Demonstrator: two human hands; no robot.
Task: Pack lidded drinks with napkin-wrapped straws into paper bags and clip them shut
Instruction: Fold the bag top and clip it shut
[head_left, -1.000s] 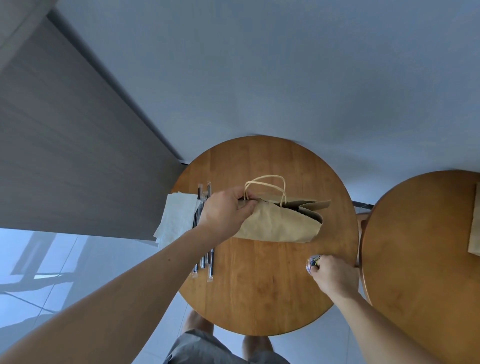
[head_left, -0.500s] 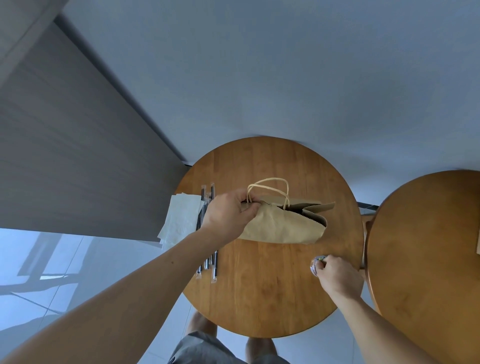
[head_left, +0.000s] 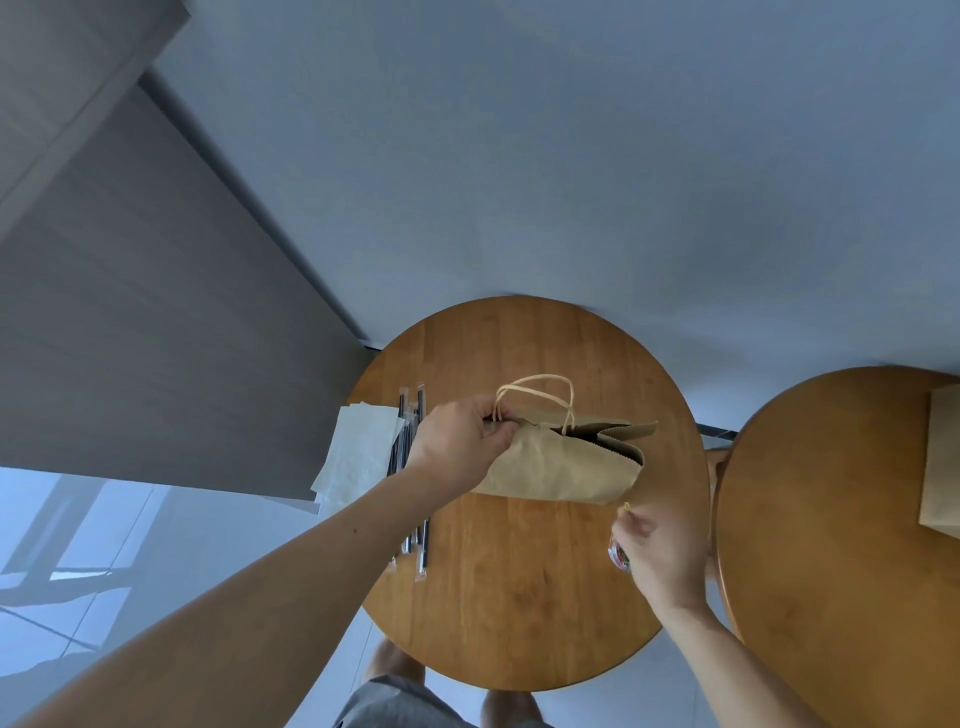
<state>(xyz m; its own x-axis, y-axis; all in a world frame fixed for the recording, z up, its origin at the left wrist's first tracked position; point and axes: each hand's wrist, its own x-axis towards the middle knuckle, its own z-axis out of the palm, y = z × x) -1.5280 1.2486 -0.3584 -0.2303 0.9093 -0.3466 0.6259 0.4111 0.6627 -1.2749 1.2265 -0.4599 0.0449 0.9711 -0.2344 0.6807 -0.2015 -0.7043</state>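
Paper bag (head_left: 563, 465): on round wooden table (head_left: 519, 597), mouth partly open, right of napkins (head_left: 358, 457) and wrapped straws (head_left: 415, 499). Left hand (head_left: 460, 447) pinches its top edge by the handles. Right hand (head_left: 657, 553), near the bag's right corner, grips what may be a small yellow clip (head_left: 626, 506).

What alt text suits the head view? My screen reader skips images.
The left hand pinches a brown paper bag at its top on a round wooden table, while the right hand brings a small yellow clip toward it; napkins and wrapped straws lie left.
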